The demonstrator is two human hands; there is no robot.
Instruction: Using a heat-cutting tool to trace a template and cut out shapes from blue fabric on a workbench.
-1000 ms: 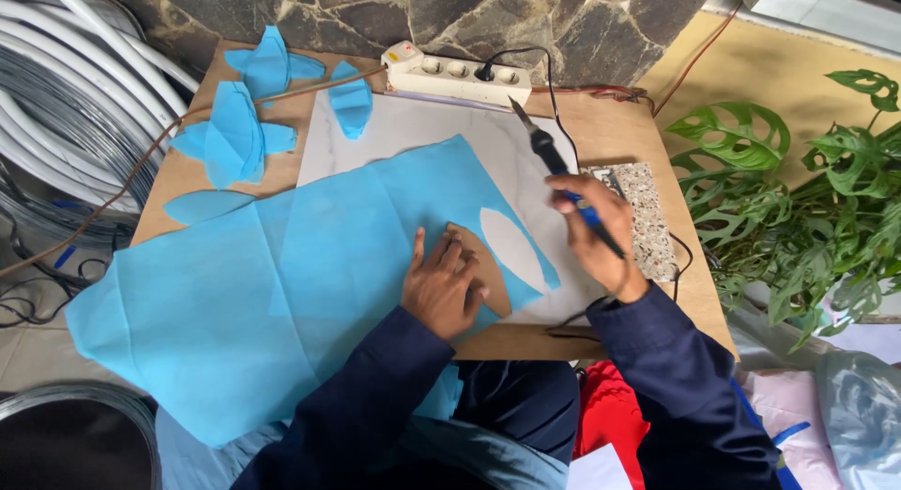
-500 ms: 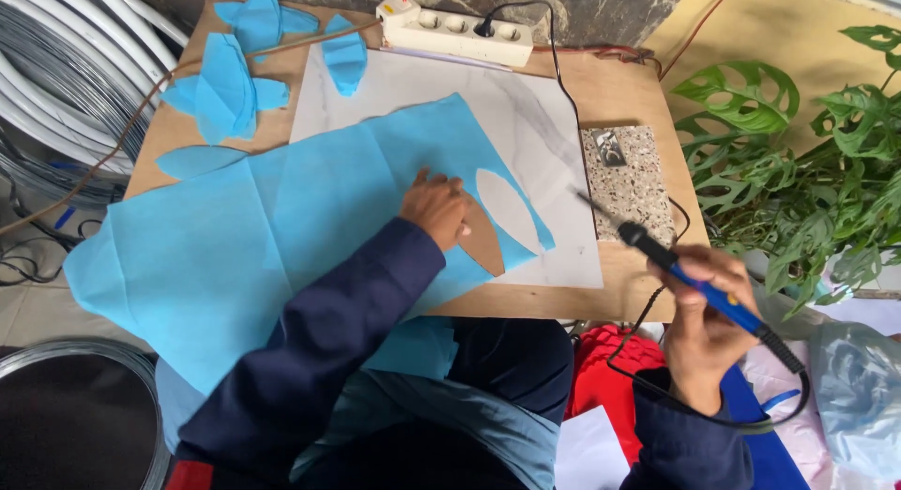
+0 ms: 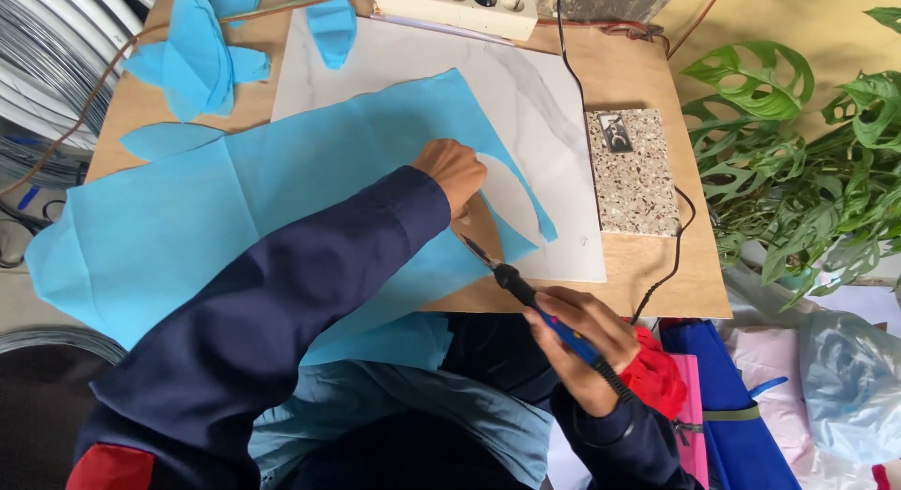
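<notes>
A large light-blue fabric sheet (image 3: 216, 218) lies over a white marble-look board (image 3: 526, 96) on the wooden table (image 3: 638, 77). My left hand (image 3: 454, 173) presses down on a brown leaf-shaped template (image 3: 483, 232) laid on the sheet, beside a leaf-shaped hole cut in the fabric (image 3: 507, 197). In my right hand (image 3: 582, 344) is a corded hot cutting pen (image 3: 526, 298) with a blue and black handle. Its metal tip touches the near edge of the template, close to the table's front edge.
Cut blue fabric petals (image 3: 192, 63) lie at the table's far left. A white power strip (image 3: 455, 7) sits at the back. A speckled stone tile (image 3: 631, 171) rests right of the board. Leafy plants (image 3: 807, 161) stand right; coiled wire (image 3: 47, 86) lies left.
My right hand has brought the cutting pen back from off the table's right side to the template's near edge. My left hand stays on the template.
</notes>
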